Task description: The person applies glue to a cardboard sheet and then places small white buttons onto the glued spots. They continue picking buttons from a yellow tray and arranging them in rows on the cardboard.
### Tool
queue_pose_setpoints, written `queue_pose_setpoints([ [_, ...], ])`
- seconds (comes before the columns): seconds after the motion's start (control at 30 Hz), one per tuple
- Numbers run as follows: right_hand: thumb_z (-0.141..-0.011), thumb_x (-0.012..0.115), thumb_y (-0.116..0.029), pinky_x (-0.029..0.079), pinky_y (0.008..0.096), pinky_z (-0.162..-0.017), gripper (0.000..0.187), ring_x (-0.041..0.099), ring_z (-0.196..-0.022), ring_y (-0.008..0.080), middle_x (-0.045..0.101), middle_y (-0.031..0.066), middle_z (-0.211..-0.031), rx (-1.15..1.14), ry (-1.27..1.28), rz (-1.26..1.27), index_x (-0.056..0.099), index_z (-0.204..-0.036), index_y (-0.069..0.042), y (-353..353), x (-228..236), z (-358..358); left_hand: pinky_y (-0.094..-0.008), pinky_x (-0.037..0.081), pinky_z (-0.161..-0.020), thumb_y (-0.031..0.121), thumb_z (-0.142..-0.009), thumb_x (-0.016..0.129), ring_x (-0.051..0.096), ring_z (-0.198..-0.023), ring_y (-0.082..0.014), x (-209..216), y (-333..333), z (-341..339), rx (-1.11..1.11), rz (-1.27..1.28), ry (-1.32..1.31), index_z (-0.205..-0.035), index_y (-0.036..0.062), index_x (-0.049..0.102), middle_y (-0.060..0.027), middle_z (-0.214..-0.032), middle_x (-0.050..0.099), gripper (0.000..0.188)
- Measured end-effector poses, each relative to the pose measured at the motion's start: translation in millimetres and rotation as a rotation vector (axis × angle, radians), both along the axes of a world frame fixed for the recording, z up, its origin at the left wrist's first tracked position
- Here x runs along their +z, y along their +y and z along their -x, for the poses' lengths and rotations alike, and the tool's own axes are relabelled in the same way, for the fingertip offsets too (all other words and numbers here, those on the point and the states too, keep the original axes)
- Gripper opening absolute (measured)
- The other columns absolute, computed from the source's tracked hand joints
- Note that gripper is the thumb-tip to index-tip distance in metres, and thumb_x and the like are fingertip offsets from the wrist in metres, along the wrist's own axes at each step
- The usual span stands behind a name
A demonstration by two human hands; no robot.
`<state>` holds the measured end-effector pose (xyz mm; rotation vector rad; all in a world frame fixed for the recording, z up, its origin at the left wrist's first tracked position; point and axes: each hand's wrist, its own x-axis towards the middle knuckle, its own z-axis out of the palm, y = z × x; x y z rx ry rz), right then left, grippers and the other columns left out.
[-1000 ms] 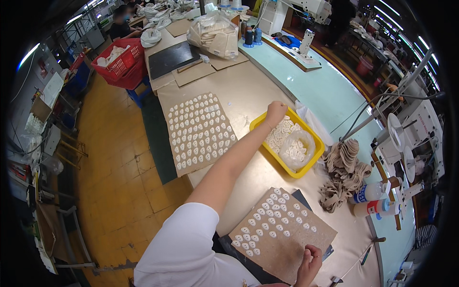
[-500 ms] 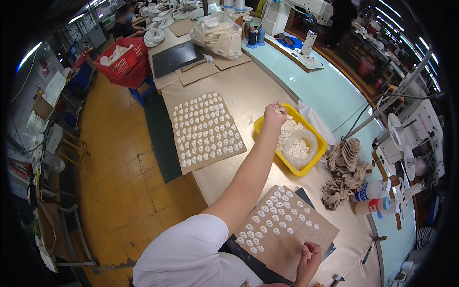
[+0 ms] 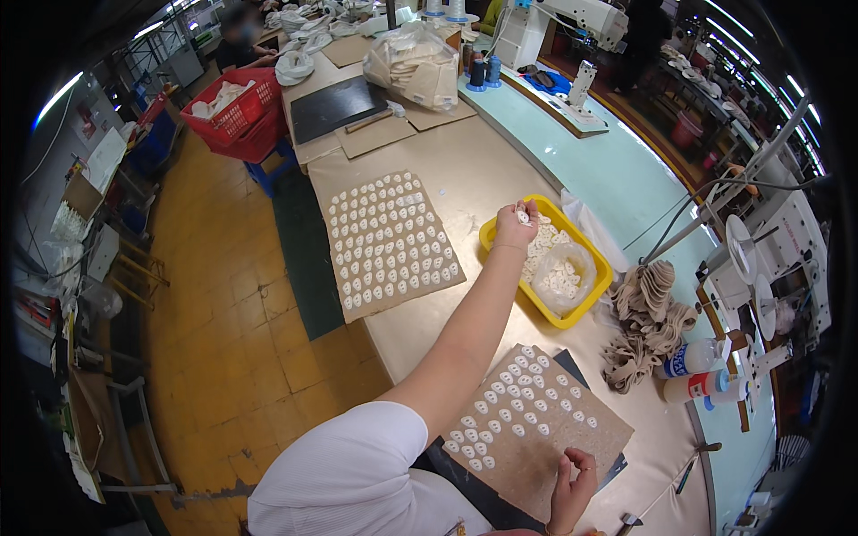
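My left hand [image 3: 518, 223] reaches out over the near-left end of a yellow plastic basket [image 3: 595, 291]. Its fingers are closed around a few small white oval pieces [image 3: 523, 217]. More such pieces [image 3: 547, 239] lie loose in the basket, and some are in a clear plastic bag [image 3: 563, 279] there. Close to me, my right hand [image 3: 573, 487] is at the right edge of a brown board [image 3: 536, 464], fingers curled with thumb and forefinger near each other; anything between them is too small to make out. White oval pieces [image 3: 508, 393] sit in uneven rows across part of that board.
Farther left lies a second brown board [image 3: 393, 304] covered in rows of white pieces. Beige fabric bundles [image 3: 645, 304] and bottles [image 3: 695, 357] stand to the right. A hammer [image 3: 629, 523] rests at the near edge. Red baskets [image 3: 234, 116] and a person [image 3: 241, 45] are at the far left.
My left hand has turned slightly at the basket, and the white pieces in its fingers show more plainly. My right hand has shifted a little to the left.
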<state>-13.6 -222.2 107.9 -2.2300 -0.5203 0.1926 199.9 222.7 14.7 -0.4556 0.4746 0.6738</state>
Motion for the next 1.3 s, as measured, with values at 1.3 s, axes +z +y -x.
queue_pose_setpoints([
  [1.3,-0.086,0.064,-0.004,0.052,0.0235,-0.065,0.011,0.065,-0.072,0.0136,0.065,0.0086,-0.08,-0.045,0.575,-0.588,0.056,-0.092,0.002,34,5,-4,-0.0377,0.051,-0.094,0.014,-0.098,0.042,0.057,-0.112,-0.0289,53,-227,264,-0.989,-0.031,-0.058,-0.116,-0.0035,0.049,-0.0209,-0.117,0.057,0.026],
])
